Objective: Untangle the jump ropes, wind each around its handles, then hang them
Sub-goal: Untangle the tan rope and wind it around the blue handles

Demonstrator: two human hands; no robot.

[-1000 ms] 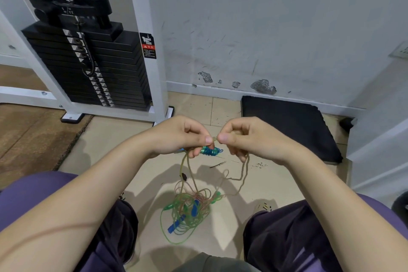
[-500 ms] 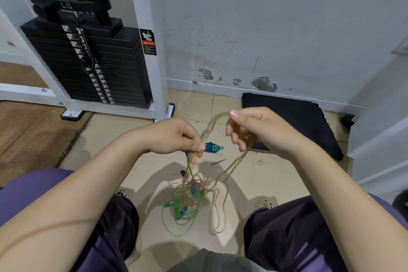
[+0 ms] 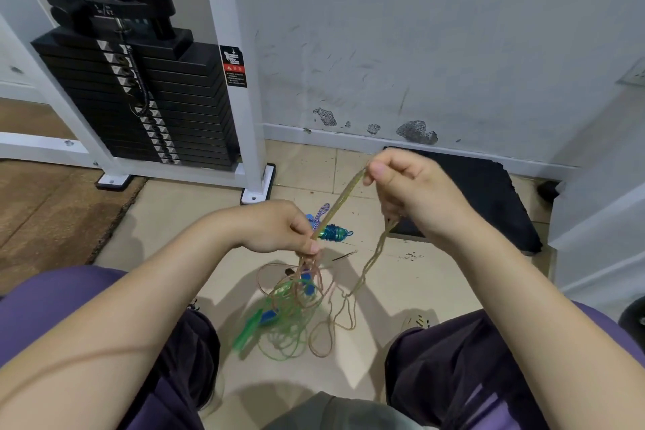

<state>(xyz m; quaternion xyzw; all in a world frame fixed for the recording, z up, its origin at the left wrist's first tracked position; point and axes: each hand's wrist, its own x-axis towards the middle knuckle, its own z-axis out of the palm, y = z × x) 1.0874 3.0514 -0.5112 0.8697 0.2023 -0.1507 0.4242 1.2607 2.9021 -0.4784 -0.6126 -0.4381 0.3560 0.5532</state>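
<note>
Head view, both hands pinching thin translucent cord (taut), ribbed blue handle.

Hardly any lettering can be read.
A black-and-red warning sticker on the white frame post of the weight stack carries a pictogram, a triangle sign and small white lines too fine to read; the top plate's white marks are blurred.

Bare beige tile floor between the knees leaves hand room, but the tangled green and tan jump ropes sit mid-gap; black weight stack blocks the left, black foam pad the right
</note>
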